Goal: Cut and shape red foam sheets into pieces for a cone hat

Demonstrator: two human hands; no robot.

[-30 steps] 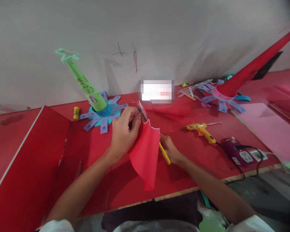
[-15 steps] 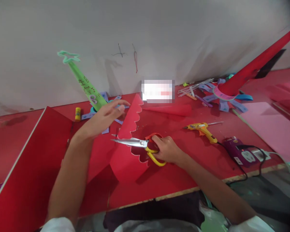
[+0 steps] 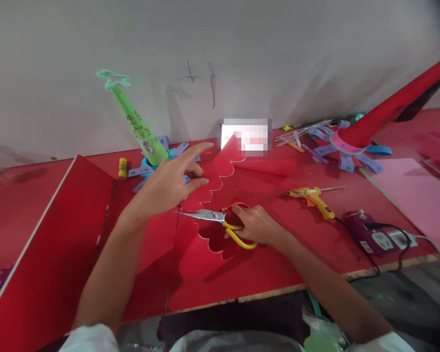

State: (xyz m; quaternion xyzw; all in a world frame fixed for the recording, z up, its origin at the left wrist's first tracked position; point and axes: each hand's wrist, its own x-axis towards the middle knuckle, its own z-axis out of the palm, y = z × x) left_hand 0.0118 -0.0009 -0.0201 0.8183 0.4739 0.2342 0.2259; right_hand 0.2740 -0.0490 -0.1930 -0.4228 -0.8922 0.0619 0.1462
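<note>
My right hand (image 3: 258, 225) grips yellow-and-orange handled scissors (image 3: 209, 215), their metal blades together and pointing left. Under the blades lies a red sheet of paper (image 3: 194, 254) with a scalloped, pale cut edge; it curves up off the table. My left hand (image 3: 176, 178) is raised over the left side of this paper, fingers spread and nothing in them. Whether its thumb touches the paper I cannot tell. Behind the hand stands a green paper cone hat (image 3: 144, 127) with a star-shaped top and a base of purple strips.
A yellow hot glue gun (image 3: 313, 198) lies to the right, wired to a purple power socket (image 3: 374, 234). A red cone hat (image 3: 392, 105) leans at the far right. A glue stick (image 3: 122, 168) and a tall red board (image 3: 55, 244) are at left. A lit screen (image 3: 247, 134) leans on the wall.
My left hand has let go of the red paper and lifted away, its fingers opening. The scissors have come off the cut edge and swung to point left. The paper now rests on the table.
</note>
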